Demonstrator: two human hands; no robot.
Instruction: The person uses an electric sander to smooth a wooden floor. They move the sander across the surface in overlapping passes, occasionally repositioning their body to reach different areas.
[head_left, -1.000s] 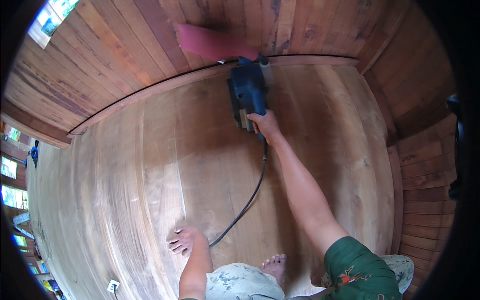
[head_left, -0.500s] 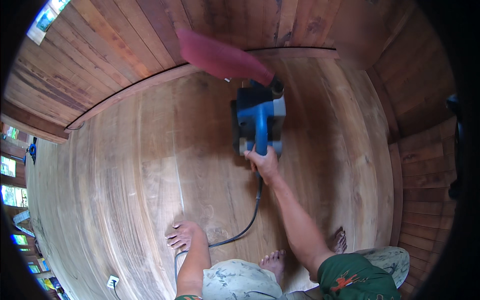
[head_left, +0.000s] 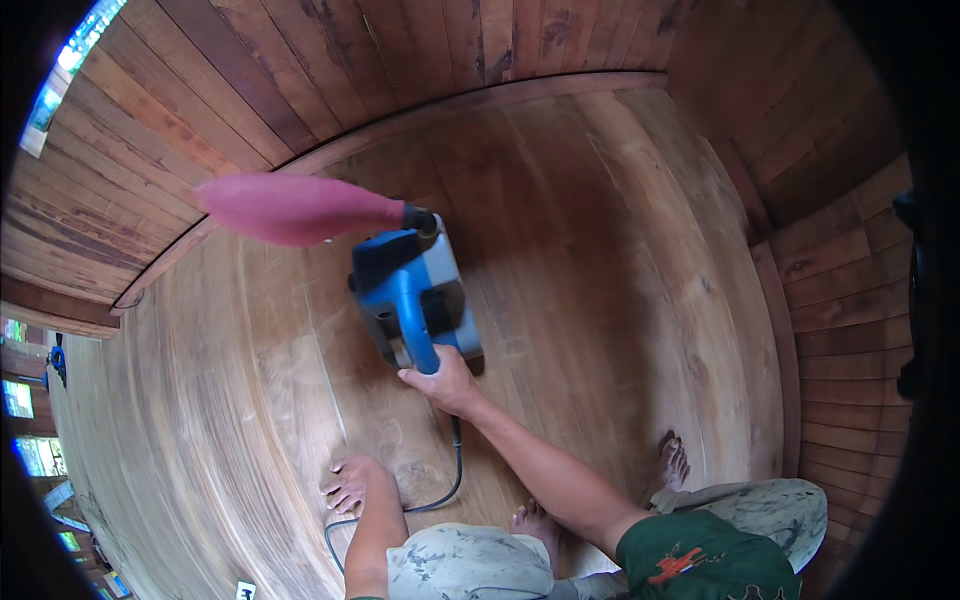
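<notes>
My right hand (head_left: 447,383) is wrapped round the rear handle of a blue belt sander (head_left: 412,295), which rests on the wooden floor (head_left: 560,330) in front of me. From the sander's far end a swollen pink dust bag (head_left: 300,209) sticks out to the left. A dark power cord (head_left: 458,470) trails from the handle, curves back and passes by my left wrist. My left hand (head_left: 350,484) lies on the boards with its fingers spread, holding nothing.
A plank wall (head_left: 330,70) with a skirting board (head_left: 480,97) curves along the far side. Another plank wall (head_left: 850,370) stands at the right. A white plug or socket (head_left: 245,590) lies at the lower left. My bare feet (head_left: 673,462) are close by on the floor.
The sander has come nearer and to the left in my right hand, turning slightly. Its dust bag has swung left and looks fuller. My left hand stays on the floor.
</notes>
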